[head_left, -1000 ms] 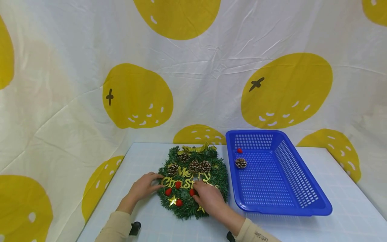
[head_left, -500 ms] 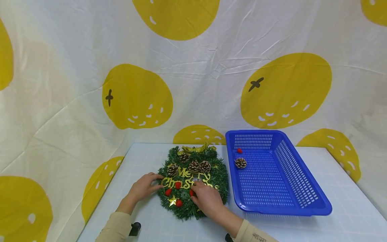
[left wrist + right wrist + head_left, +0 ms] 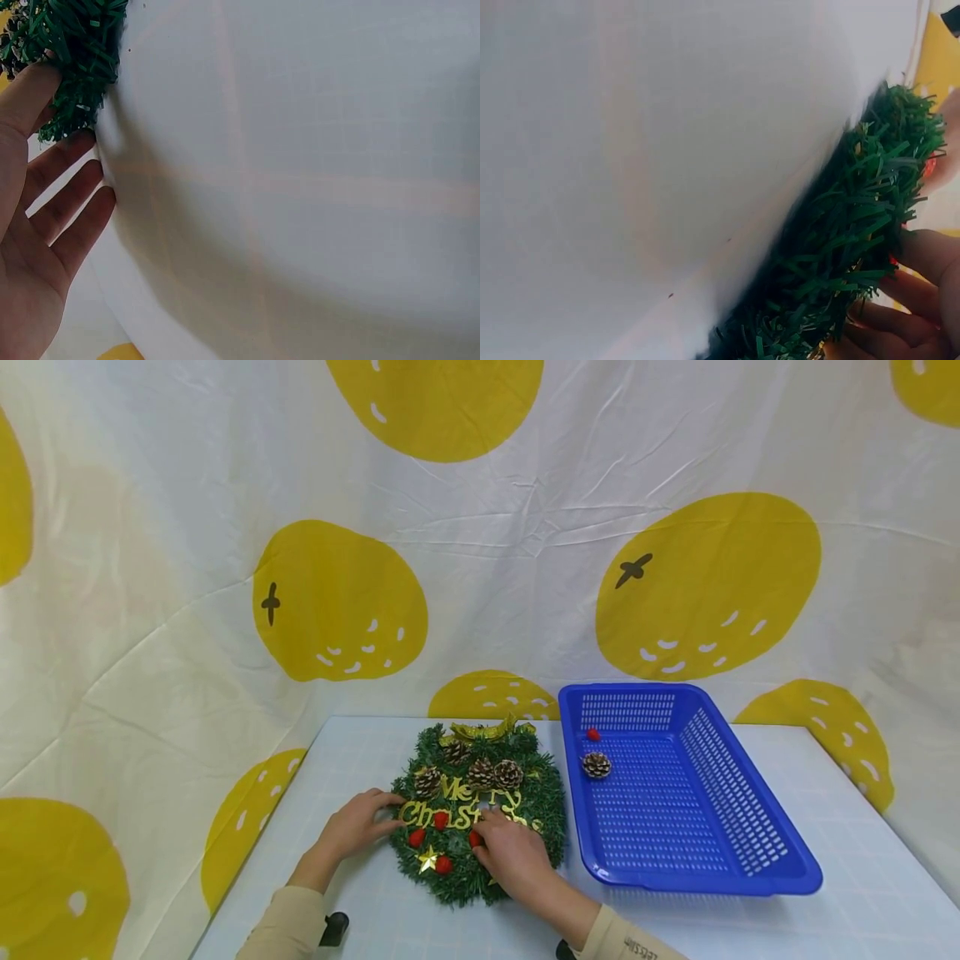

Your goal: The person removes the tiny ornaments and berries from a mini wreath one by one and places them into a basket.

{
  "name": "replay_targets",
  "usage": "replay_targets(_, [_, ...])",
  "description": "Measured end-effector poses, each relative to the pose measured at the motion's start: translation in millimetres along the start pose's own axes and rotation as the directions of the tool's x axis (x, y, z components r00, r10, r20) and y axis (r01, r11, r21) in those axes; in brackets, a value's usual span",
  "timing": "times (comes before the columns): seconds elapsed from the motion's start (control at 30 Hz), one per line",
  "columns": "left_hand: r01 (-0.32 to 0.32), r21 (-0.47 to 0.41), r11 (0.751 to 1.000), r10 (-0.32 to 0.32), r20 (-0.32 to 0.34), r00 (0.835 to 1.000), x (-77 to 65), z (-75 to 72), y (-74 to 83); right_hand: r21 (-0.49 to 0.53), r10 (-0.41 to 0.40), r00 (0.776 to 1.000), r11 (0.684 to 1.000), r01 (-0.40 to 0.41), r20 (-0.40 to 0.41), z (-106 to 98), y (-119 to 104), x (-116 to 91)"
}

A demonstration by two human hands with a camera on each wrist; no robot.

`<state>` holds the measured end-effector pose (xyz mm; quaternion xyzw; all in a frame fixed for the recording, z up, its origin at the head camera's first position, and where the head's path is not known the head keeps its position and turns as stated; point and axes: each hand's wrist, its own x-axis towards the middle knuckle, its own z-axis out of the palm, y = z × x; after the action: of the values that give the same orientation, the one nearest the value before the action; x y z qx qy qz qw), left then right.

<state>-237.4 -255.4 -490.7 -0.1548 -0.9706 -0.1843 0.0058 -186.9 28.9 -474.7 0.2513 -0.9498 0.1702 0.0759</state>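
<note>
A green Christmas wreath (image 3: 551,810) lies flat on the table, with pine cones (image 3: 481,773), gold "Merry Christmas" lettering (image 3: 420,813), red berry ornaments (image 3: 417,838) and a gold star (image 3: 427,859) on it. My left hand (image 3: 358,825) rests at the wreath's left edge. Its thumb touches the green needles in the left wrist view, the other fingers fairly straight. Over the wreath's lower right, my right hand (image 3: 517,857) pinches a red berry (image 3: 475,839) between thumb and fingers. That hand covers part of the lettering. In the right wrist view, needles partly hide its fingertips.
A blue plastic basket (image 3: 776,885) stands right of the wreath, holding a pine cone (image 3: 597,765) and a red berry (image 3: 593,735). A gold bow (image 3: 483,731) sits at the wreath's top. A fruit-patterned cloth (image 3: 510,602) hangs behind the table.
My right hand has shifted slightly left around the red berry. My left hand stays at the wreath's edge, and the basket has not moved.
</note>
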Motion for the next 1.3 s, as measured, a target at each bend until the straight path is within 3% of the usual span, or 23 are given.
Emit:
replay_targets(0.2, [-0.001,-0.002,1.0,0.001,-0.001,1.0,0.1,2.1,-1.5,0.111,0.015,0.999,0.994,-0.012,-0.03,0.7,4.2,0.5])
replay_targets(0.47, [-0.04,0.011,0.999,0.04,-0.021,0.999,-1.6,1.7,-1.8,0.28,0.031,0.999,0.96,-0.02,-0.033,-2.0,7.5,4.8])
replay_targets(0.73, [0.005,-0.008,1.0,-0.005,0.006,1.0,-1.2,-1.2,1.9,0.358,0.015,0.995,0.933,0.021,-0.098,-9.6,7.0,8.6])
replay_targets(1.07, [0.006,-0.001,1.0,-0.006,0.0,1.0,-0.6,0.7,1.1,0.342,0.016,0.982,0.938,0.05,-0.19,-23.3,7.6,14.1])
replay_targets(1.3, [0.008,-0.004,1.0,-0.008,-0.002,1.0,-0.4,1.3,1.0,0.436,0.055,0.985,0.9,0.023,-0.164,-38.4,10.2,18.6])
